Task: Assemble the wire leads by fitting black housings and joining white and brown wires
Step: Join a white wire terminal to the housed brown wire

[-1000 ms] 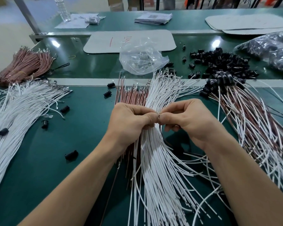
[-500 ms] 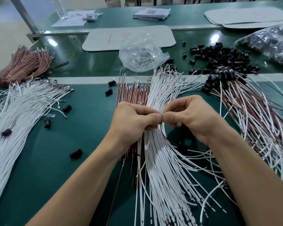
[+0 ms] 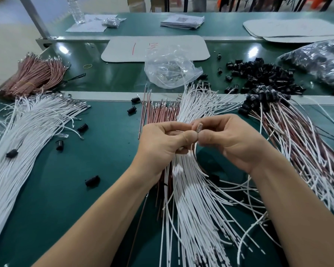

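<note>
White wires (image 3: pixel 191 189), brown wires (image 3: pixel 162 114), black housings (image 3: pixel 262 74), green table (image 3: pixel 66 189).

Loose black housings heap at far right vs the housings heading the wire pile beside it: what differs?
The loose housing heap sits farther back; the wired housings lie nearer the person. Heap pieces carry no wires; the wired housings trail white and brown wires toward the near right. The heap is scattered with strays around it; the wired housings bunch tightly at one end of their pile. Both sets are small, black and look like the same part.

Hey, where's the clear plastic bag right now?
In the head view the clear plastic bag lies upper centre on the green bench, overlapping the white sheet with red marks, left of the pile of loose black housings.
</note>
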Available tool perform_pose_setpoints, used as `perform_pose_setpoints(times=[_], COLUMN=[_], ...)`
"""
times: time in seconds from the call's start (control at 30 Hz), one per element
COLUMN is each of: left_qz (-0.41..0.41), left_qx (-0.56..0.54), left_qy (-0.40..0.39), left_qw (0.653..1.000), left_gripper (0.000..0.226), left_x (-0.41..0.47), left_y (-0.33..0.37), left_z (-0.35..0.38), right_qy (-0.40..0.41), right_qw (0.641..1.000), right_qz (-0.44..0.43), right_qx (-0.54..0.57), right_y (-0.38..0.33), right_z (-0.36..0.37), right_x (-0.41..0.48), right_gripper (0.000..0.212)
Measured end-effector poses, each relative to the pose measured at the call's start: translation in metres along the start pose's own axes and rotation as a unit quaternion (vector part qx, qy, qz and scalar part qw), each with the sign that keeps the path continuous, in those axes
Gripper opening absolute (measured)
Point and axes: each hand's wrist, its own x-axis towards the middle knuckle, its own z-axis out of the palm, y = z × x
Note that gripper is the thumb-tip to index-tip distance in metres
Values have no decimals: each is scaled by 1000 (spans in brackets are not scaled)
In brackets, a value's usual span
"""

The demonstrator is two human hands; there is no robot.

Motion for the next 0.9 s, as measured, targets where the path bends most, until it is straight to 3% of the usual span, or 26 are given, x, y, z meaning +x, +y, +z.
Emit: perform_pose_setpoints(times=[0.2, 0.4, 0.5, 0.67, 0.9], left_qz=[70, 10, -34, -59, -55], left_qx=[-4, 81, 52, -24, -31], left_qy=[24, -119, -164, -134, -118], left_qw=[997, 990, 984, 989, 991], left_gripper=[21, 59, 49, 15, 15], left_x=[-4, -19, -26, -29, -34], left_y=[2, 10, 12, 18, 49], left_z=[7, 19, 36, 56, 65], right_qy=[102, 185, 211, 263, 309], right_qw=[994, 976, 965, 948, 928], right_qz=[-4, -71, -95, -114, -153], right_qx=[28, 87, 124, 142, 143], right_y=[-16, -45, -58, -71, -95], right_z=[-8, -14, -15, -17, -14], right_x=[-2, -9, -15, -28, -46], right_gripper=[12, 12, 11, 15, 17])
